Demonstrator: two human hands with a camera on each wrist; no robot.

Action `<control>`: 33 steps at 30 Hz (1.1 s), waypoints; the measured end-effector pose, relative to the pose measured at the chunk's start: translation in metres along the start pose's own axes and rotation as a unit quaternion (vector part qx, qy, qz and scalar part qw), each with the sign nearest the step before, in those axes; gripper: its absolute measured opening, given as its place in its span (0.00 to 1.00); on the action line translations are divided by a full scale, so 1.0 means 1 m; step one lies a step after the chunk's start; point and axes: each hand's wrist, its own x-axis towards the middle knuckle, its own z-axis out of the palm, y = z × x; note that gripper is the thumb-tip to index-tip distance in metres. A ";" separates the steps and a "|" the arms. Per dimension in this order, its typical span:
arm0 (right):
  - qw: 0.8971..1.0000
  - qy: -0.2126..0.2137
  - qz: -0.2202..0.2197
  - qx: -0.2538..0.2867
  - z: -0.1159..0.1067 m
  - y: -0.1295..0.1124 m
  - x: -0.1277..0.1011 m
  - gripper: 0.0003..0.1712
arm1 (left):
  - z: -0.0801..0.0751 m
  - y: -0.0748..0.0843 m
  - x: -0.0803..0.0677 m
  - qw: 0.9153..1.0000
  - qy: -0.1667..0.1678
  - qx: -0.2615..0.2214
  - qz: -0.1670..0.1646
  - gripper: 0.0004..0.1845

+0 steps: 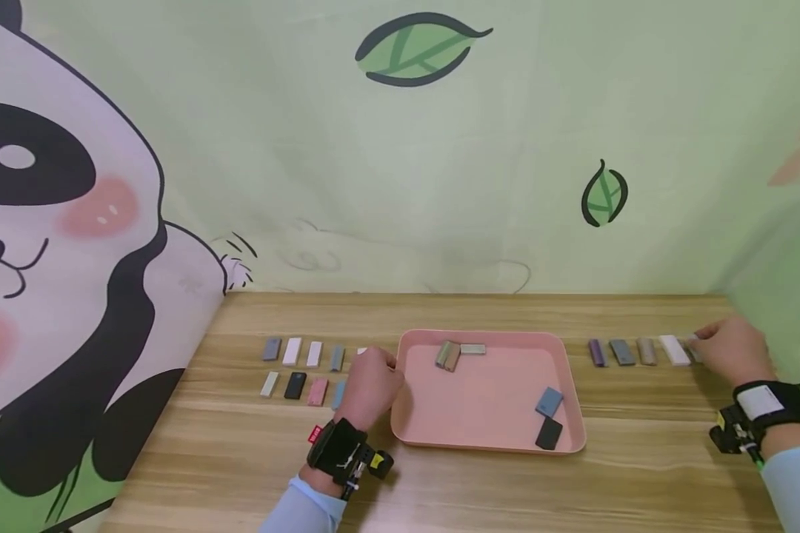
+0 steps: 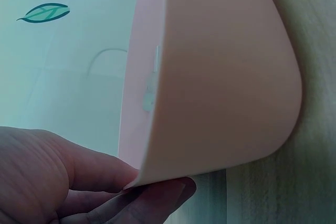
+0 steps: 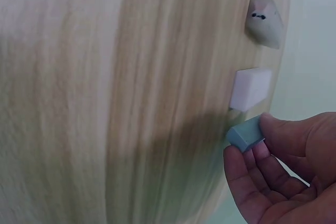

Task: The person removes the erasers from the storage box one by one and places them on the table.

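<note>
My left hand [image 1: 372, 381] is at the left rim of the pink tray [image 1: 473, 400]. In the left wrist view its thumb and fingers pinch the edge of the tray wall [image 2: 226, 77]. Far to the right, my right hand [image 1: 736, 349] pinches a small blue-grey eraser-like block [image 3: 247, 134] between thumb and fingertips, low over the table. Right beside it lies a white block [image 3: 252, 87], then a greyish one with a small face [image 3: 264, 22]. Inside the tray, a blue block [image 1: 550, 401] and a black block [image 1: 549, 433] lie at the right.
Several blocks sit in two rows left of the tray, among them a pink one [image 1: 317, 391] and a black one [image 1: 295, 385]. More greenish and brown blocks [image 1: 452, 357] lie at the tray's back left. A purple block [image 1: 596, 352] begins the right-hand row. A printed curtain [image 1: 440, 185] hangs behind.
</note>
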 end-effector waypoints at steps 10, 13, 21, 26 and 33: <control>0.999 0.029 0.016 -0.007 0.004 0.006 0.001 0.20 | 0.000 0.003 0.000 1.000 0.005 0.007 0.006 0.19; 0.999 0.040 0.014 -0.011 0.005 0.007 0.000 0.19 | 0.000 0.002 0.001 1.000 0.006 0.008 0.010 0.20; 0.998 0.054 0.007 -0.022 0.005 0.009 -0.003 0.19 | 0.000 0.001 0.000 1.000 0.003 -0.001 0.011 0.19; 0.998 0.056 0.002 -0.020 0.004 0.009 -0.004 0.19 | -0.001 0.000 0.000 1.000 0.002 -0.005 0.008 0.20; 0.997 0.051 -0.033 -0.044 -0.006 -0.014 -0.009 0.23 | -0.001 0.000 0.000 1.000 -0.001 -0.008 0.007 0.20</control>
